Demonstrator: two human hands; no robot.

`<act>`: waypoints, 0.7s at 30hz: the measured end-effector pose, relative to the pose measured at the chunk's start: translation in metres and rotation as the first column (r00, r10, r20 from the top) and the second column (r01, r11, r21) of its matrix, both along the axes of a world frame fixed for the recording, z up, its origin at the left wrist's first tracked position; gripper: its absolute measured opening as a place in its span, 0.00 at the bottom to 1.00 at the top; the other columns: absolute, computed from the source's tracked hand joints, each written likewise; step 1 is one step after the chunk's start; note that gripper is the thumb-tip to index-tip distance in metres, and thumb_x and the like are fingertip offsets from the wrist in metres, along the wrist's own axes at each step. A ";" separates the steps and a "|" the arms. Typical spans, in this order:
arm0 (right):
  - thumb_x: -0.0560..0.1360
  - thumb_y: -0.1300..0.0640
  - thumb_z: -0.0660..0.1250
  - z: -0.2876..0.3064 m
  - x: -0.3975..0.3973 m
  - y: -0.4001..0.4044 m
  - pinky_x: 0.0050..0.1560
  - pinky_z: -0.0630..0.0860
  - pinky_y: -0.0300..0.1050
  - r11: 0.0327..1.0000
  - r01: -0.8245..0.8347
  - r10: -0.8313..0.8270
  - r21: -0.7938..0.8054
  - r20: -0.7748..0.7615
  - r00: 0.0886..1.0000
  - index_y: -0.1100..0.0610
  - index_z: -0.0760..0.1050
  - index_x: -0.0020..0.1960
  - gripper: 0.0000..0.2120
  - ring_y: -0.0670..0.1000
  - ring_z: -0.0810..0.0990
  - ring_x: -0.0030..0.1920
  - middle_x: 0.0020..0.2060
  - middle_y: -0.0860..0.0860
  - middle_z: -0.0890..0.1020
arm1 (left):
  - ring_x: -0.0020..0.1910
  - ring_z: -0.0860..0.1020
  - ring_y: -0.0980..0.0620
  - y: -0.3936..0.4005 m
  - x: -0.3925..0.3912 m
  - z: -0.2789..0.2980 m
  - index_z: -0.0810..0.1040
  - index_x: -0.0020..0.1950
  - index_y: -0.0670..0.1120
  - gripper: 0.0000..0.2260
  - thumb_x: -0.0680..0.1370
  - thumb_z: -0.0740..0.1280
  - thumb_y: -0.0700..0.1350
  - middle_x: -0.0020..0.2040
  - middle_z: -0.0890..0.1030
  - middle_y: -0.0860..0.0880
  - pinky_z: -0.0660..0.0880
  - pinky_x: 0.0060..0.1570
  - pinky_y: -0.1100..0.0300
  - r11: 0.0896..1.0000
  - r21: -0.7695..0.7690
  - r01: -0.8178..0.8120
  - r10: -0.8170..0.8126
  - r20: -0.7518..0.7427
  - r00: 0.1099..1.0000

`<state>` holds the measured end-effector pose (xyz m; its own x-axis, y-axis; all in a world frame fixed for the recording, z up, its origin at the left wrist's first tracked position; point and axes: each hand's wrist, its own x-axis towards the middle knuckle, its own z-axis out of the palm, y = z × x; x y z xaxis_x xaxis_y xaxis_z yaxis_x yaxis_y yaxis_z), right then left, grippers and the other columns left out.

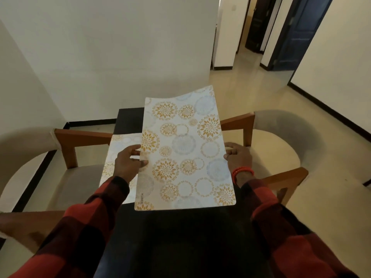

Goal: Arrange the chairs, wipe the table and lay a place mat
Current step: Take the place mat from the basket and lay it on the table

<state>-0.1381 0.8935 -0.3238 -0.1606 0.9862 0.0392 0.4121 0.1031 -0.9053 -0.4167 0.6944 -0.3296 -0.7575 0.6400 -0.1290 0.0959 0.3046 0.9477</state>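
Note:
I hold a white place mat (186, 149) printed with gold and grey-blue floral circles above a narrow black table (180, 237). My left hand (128, 163) pinches its left edge and my right hand (239, 157) grips its right edge. The mat's far end curls upward. A second mat (118, 157) of the same pattern lies flat on the table's left side, partly hidden under my left hand and the held mat. A beige cushioned chair with wooden arms (66, 177) stands at the table's left, and a matching chair (281, 145) stands at its right.
White walls close off the far side and left. Cream tiled floor (251, 91) stretches to the right toward a hallway with a blue door (301, 31) and a dark door behind it. My sleeves are red and black check.

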 end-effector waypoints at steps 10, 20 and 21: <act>0.75 0.74 0.66 -0.017 0.079 0.057 0.55 0.81 0.47 1.000 0.009 -0.007 -0.016 0.089 0.996 0.57 0.83 0.61 0.20 0.55 0.82 0.52 0.52 0.56 0.86 | 0.52 0.82 0.47 0.050 0.085 -0.025 0.78 0.68 0.47 0.26 0.72 0.77 0.33 0.58 0.81 0.48 0.82 0.51 0.45 1.000 -0.003 -0.017 0.017 0.035 0.999; 0.77 0.68 0.69 -0.077 0.070 0.113 0.55 0.80 0.52 0.982 0.155 -0.129 -0.104 0.218 0.967 0.65 0.81 0.52 0.05 0.61 0.82 0.50 0.48 0.62 0.84 | 0.55 0.81 0.47 0.118 0.080 -0.078 0.80 0.63 0.47 0.22 0.72 0.75 0.31 0.56 0.82 0.50 0.80 0.58 0.47 0.993 -0.114 0.022 -0.018 0.036 0.999; 0.77 0.67 0.69 -0.086 0.066 0.123 0.55 0.80 0.55 0.979 0.172 -0.146 -0.107 0.220 0.965 0.65 0.81 0.52 0.05 0.62 0.82 0.50 0.48 0.63 0.84 | 0.55 0.82 0.48 0.128 0.078 -0.089 0.80 0.62 0.47 0.21 0.72 0.75 0.32 0.55 0.83 0.51 0.80 0.58 0.48 0.992 -0.121 0.028 -0.024 0.036 0.999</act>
<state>-0.0719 1.0169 -0.4101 0.0071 0.9946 -0.1031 0.5961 -0.0870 -0.7982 -0.3390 0.8228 -0.4185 -0.7347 0.6372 -0.2331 0.0730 0.4157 0.9066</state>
